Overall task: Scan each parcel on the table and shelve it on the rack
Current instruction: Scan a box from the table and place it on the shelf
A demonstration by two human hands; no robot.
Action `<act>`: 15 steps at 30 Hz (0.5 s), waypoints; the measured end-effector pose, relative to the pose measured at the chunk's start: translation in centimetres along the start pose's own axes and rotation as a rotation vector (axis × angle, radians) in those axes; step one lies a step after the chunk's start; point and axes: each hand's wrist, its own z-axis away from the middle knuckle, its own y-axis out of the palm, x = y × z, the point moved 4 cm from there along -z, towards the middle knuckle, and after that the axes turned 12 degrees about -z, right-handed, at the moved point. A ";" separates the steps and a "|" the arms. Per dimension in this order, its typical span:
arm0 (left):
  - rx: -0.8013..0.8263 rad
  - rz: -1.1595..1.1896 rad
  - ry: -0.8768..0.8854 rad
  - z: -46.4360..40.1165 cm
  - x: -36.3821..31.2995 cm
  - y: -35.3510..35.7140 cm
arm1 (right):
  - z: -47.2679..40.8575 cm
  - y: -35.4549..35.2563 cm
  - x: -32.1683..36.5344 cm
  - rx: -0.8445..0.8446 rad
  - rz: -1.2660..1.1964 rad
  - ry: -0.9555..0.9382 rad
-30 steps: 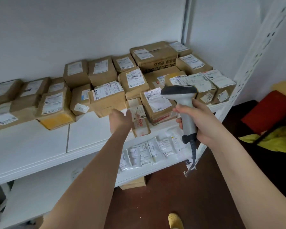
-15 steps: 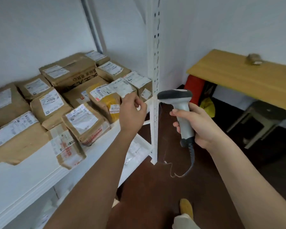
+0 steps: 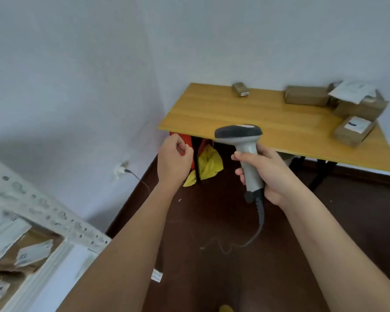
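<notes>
Rack (image 3: 43, 212) at near left, blurred; labelled boxes (image 3: 16, 255) lie on its shelf. Left hand (image 3: 173, 161) raised mid-frame, fingers curled into a loose fist, apparently holding nothing. Right hand (image 3: 268, 174) grips the handle of the scanner (image 3: 243, 140), head upright, its cable (image 3: 257, 226) trailing down to the floor. Table (image 3: 234, 118) at far right, beyond both hands. On it: one small parcel (image 3: 241, 89) near the wall, and well right of it a cluster of parcels (image 3: 356, 106) at the far right end.
</notes>
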 end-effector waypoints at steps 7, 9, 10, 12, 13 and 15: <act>0.184 0.024 0.091 -8.6 -3.6 12.2 | -9.7 -7.6 3.5 -0.186 -0.071 -0.022; 0.227 0.004 0.093 -11.3 -3.6 15.7 | -12.6 -9.3 4.0 -0.241 -0.092 -0.015; 0.243 -0.006 0.105 -12.7 -3.7 17.5 | -14.1 -10.1 4.3 -0.269 -0.101 -0.018; 0.291 -0.012 0.127 -15.6 -4.1 21.3 | -17.0 -11.7 5.2 -0.323 -0.109 -0.038; 0.324 0.000 0.138 -17.1 -4.6 23.3 | -18.4 -12.5 5.9 -0.352 -0.119 -0.053; 0.396 0.003 0.178 -20.3 -6.1 27.2 | -21.1 -14.1 8.0 -0.425 -0.140 -0.084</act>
